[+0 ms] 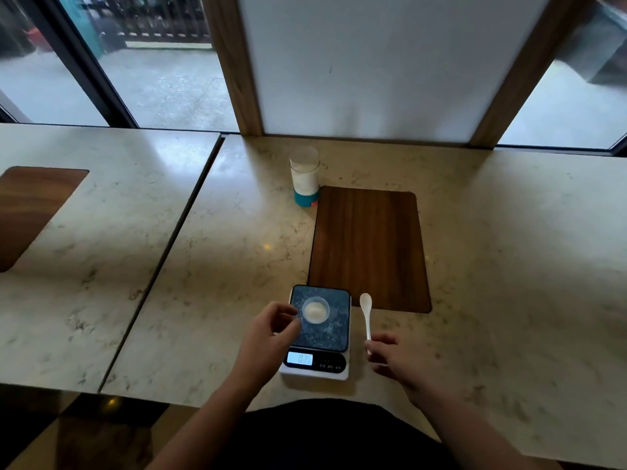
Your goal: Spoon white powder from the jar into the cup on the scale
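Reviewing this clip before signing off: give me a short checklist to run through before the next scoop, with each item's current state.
1. Cup centred on the scale: ok, left hand at its rim.
2. Powder in cup: ok.
3. Spoon held: ok, right hand pinches the handle.
4. Spoon bowl empty: ok, as far as visible.
5. Jar open: cannot tell.
6. Scale display reading: cannot tell, lit but blurred.

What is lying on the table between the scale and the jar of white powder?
In the head view, only bare marble table lies between the scale and the jar; the wooden inlay sits just to the right of that stretch.
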